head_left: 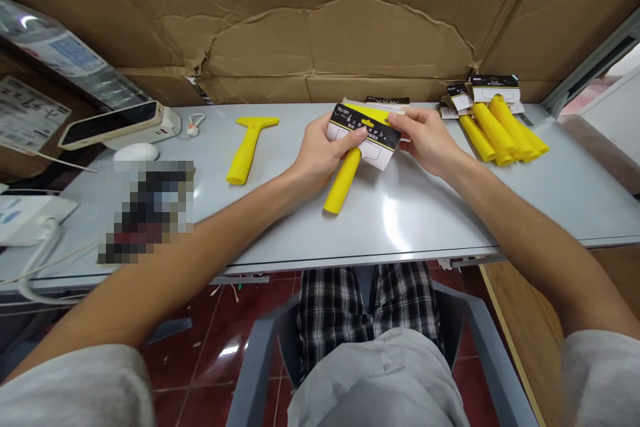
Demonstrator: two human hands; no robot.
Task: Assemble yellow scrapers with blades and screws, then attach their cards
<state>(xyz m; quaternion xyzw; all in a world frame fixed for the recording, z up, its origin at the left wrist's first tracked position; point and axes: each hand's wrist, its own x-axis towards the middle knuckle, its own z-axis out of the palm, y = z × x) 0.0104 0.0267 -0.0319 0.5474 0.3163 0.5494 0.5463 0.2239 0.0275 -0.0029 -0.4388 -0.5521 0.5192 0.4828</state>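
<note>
A yellow T-shaped scraper (342,181) is held over the middle of the table, its round handle pointing down toward me. A black-and-white header card (373,153) marked TGJ-001 lies over its wide head. My left hand (325,150) is closed around the scraper and the card, with the thumb pressing on the card's face. My right hand (425,137) pinches the card's upper right corner, its other fingers hidden behind. Just behind my hands, more cards (387,101) show in part. To the left, another yellow scraper (245,150) without a card rests on the table.
Several carded yellow scrapers (503,130) are piled at the back right. On the left are a phone (113,123) on a white stand, a white mouse (137,152), a power strip (30,219), cables and a plastic bottle (70,53). Cardboard (340,33) walls the back.
</note>
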